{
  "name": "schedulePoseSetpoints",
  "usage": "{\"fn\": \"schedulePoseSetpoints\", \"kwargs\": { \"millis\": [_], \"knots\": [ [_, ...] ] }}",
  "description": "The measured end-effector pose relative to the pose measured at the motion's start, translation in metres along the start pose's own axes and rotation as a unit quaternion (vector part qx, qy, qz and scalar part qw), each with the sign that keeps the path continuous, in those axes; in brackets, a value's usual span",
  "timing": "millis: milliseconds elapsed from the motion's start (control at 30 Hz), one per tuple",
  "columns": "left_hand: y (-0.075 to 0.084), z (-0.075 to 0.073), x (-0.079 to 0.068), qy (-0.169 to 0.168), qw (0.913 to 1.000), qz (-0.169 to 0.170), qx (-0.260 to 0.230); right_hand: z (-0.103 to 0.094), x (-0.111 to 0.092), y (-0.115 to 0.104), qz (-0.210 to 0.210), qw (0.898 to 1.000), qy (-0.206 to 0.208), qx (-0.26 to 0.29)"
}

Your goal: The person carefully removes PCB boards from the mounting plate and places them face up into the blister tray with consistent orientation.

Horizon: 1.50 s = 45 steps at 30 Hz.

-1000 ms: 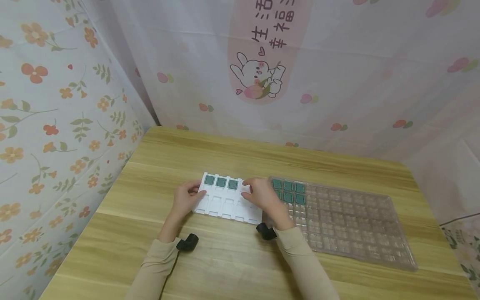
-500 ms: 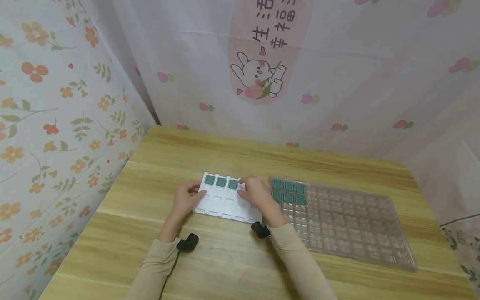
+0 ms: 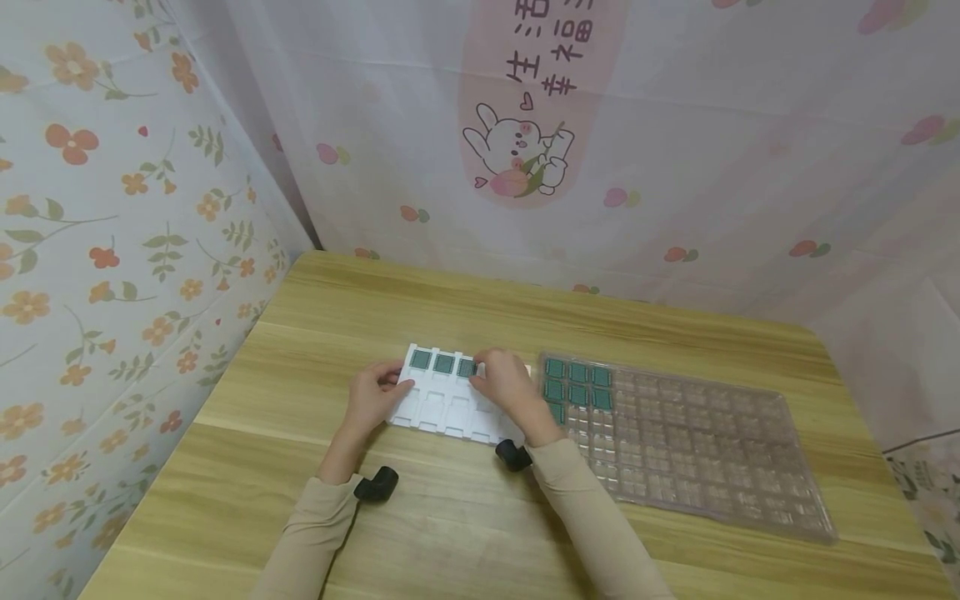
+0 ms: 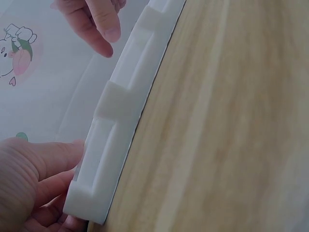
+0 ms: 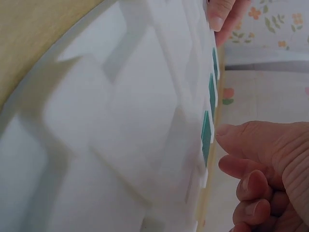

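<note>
The white tray (image 3: 431, 404) lies on the table (image 3: 435, 533), three green chips (image 3: 444, 364) in its far row; more sit in the see-through tray (image 3: 697, 446) to the right. The left hand (image 3: 371, 398) grips the white tray's left end, thumb over the rim. The right hand (image 3: 504, 379) is at the third chip, thumb and forefinger narrowly parted — whether they pinch it, I cannot tell.

The chips look thin, stiff and very light, probably fragile and a little slippery; best taken by opposite edges, faces left alone. The white tray seems light and fairly rigid, easily nudged — a steady hold at its rim suits it.
</note>
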<state>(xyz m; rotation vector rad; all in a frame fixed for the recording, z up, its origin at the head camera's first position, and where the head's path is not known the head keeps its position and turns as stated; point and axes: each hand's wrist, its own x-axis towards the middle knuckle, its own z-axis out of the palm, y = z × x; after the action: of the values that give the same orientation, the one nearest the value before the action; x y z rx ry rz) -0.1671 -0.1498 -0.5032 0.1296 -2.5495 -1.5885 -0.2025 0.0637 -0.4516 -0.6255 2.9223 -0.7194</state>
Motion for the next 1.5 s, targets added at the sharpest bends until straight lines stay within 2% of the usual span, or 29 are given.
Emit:
{"fn": "schedulePoseSetpoints", "kwargs": {
  "millis": [367,933,1500],
  "knots": [
    [-0.001,0.0,0.001,-0.003,0.9999,-0.01,0.003,0.004,0.004,0.001,0.006,1.0,-0.002,-0.01],
    [-0.001,0.0,0.001,-0.003,0.9999,-0.002,-0.013,0.013,0.013,0.002,0.036,0.999,-0.007,-0.021],
    [-0.002,0.0,0.001,-0.001,0.9999,0.0,-0.012,0.01,0.012,0.001,0.036,0.999,0.003,-0.002]
  ]
}}
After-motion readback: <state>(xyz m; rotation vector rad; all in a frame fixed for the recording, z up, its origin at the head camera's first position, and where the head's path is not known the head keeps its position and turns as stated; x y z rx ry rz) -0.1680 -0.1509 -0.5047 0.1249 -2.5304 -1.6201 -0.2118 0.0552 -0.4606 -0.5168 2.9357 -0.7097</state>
